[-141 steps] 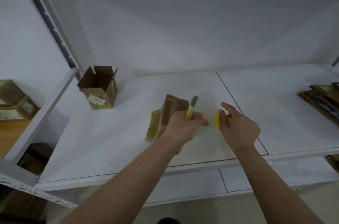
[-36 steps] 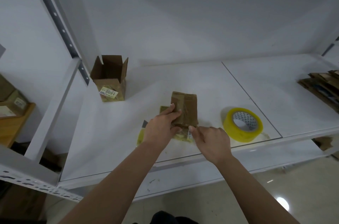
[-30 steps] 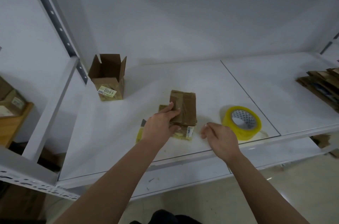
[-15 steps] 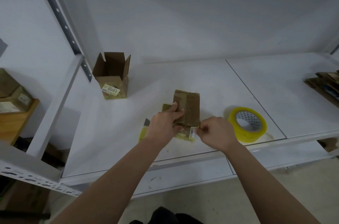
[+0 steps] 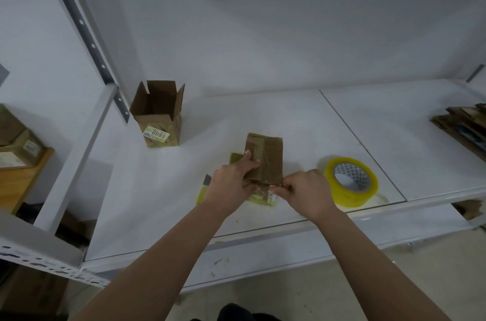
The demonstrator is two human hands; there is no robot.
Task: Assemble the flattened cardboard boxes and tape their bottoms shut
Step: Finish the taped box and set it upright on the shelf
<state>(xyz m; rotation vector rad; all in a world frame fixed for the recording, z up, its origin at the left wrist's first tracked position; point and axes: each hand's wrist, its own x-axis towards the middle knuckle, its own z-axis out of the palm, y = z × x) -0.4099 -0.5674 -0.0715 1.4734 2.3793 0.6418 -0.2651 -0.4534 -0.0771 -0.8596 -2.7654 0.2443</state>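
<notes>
A white shelf (image 5: 289, 115) is seen carrying an open box (image 5: 157, 120), taped box (image 5: 265, 160), tape roll (image 5: 351, 181), knife (image 5: 203, 190) and flat cardboard stack (image 5: 465, 126).

Dim, even overhead light. Soft shadows right of open box (image 5: 157, 120) and behind it on wall. Wide-angle bending at edges. Slight overall softness, no glare.
</notes>
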